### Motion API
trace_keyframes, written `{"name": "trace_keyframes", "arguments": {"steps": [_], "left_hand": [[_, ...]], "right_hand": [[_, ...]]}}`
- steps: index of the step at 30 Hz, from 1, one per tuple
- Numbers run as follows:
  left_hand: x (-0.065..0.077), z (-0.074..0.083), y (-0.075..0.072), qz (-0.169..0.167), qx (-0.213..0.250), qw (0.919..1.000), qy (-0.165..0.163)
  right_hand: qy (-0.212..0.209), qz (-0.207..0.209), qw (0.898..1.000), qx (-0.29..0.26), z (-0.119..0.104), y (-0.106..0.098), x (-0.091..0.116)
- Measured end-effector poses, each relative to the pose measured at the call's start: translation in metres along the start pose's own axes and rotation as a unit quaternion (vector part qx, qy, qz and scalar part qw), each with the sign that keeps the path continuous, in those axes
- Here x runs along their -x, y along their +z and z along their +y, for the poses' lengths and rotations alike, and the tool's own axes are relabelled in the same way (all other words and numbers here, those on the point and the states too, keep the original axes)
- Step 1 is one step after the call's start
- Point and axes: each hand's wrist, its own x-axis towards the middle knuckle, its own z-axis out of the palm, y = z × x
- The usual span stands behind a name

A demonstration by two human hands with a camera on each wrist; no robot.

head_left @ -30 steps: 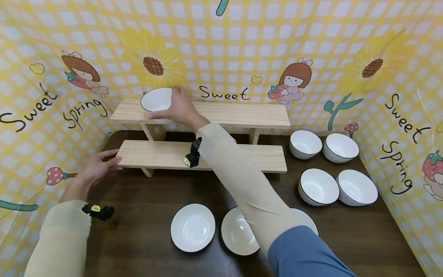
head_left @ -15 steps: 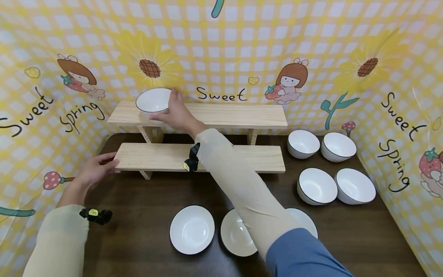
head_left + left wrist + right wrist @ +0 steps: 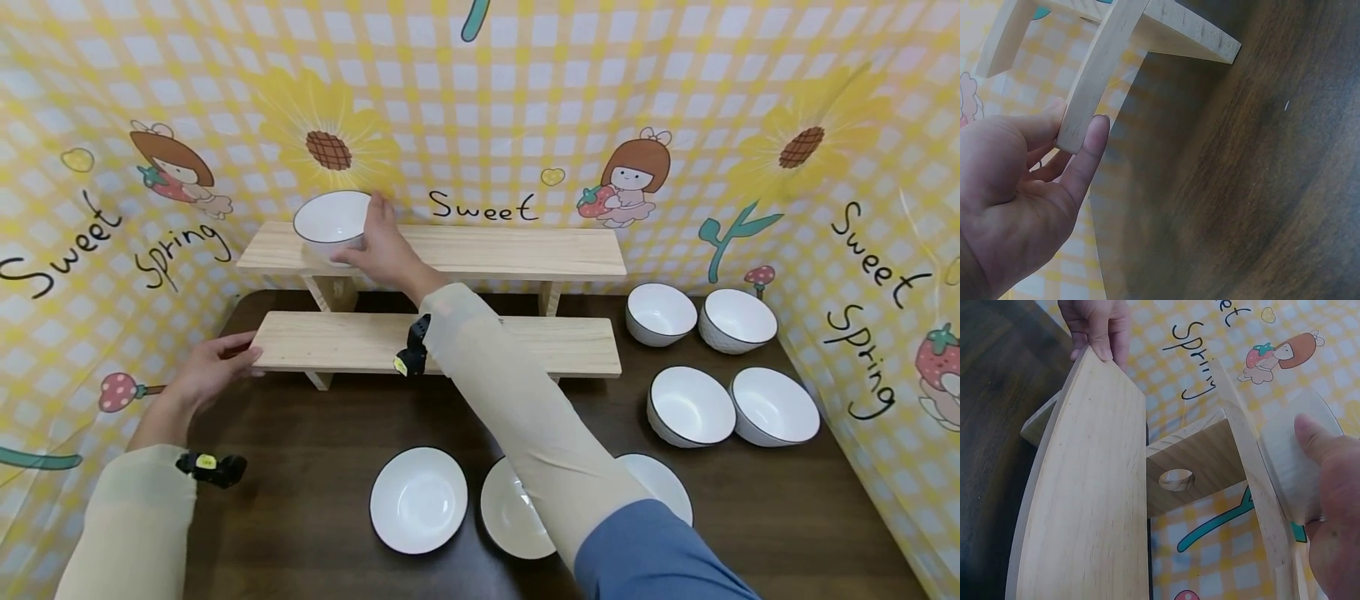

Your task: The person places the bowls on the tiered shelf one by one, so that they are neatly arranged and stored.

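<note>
The right hand (image 3: pixel 390 250) is clamped on the right side of a white bowl (image 3: pixel 330 218) with a thin dark rim, thumb on the near wall, fingers round toward the back. This bowl is at the left end of the upper board (image 3: pixel 517 250); whether its whole foot bears on the wood cannot be made out. Its plain white inside faces up.

The left hand (image 3: pixel 213 367) pinches the left end of the lower board (image 3: pixel 330 340), thumb on top and fingers below. A wooden support (image 3: pixel 1216 469) with a round hole stands between the two boards.

Four more bowls stand along the right edge of the desk (image 3: pixel 300 467). The back left bowl (image 3: pixel 662 312) and back right bowl (image 3: pixel 738 319) are just beside each other by the far right corner, the latter with a textured outer wall. Nearer, the front left bowl (image 3: pixel 690 406) and front right bowl (image 3: pixel 775 405) seem to touch. All four show glossy white insides.

Toward the desk's near side are a white dish (image 3: pixel 418 500), a cream dish (image 3: pixel 516 512) just beside it, and a third dish (image 3: pixel 660 483), the last two partly hidden by the right sleeve (image 3: pixel 517 400). Light glints inside the white and cream ones.
</note>
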Motion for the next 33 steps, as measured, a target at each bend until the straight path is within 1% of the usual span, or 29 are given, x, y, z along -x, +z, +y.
{"name": "trace_keyframes", "arguments": {"steps": [3, 7, 11, 22, 28, 33], "left_hand": [[0.001, 0.000, -0.002, 0.002, -0.005, 1.0000, -0.001], [0.001, 0.001, -0.001, 0.005, -0.008, 1.0000, 0.001], [0.000, 0.000, 0.000, 0.011, -0.001, 0.9999, 0.003], [-0.001, -0.001, 0.001, 0.013, -0.001, 0.9999, 0.003], [0.001, -0.001, 0.002, 0.009, 0.001, 0.9999, 0.003], [0.001, -0.001, 0.001, 0.010, 0.001, 0.9999, 0.007]], "right_hand": [[-0.002, 0.005, 1.000, 0.008, -0.001, 0.002, -0.001], [-0.012, 0.015, 1.000, 0.023, -0.002, 0.002, -0.001], [-0.018, 0.018, 0.999, 0.026, -0.003, 0.002, -0.001], [-0.018, 0.004, 0.999, 0.034, -0.003, 0.000, 0.002], [-0.028, 0.001, 0.999, 0.040, -0.002, -0.003, 0.002], [-0.027, -0.028, 0.999, 0.032, -0.003, -0.009, 0.005]]}}
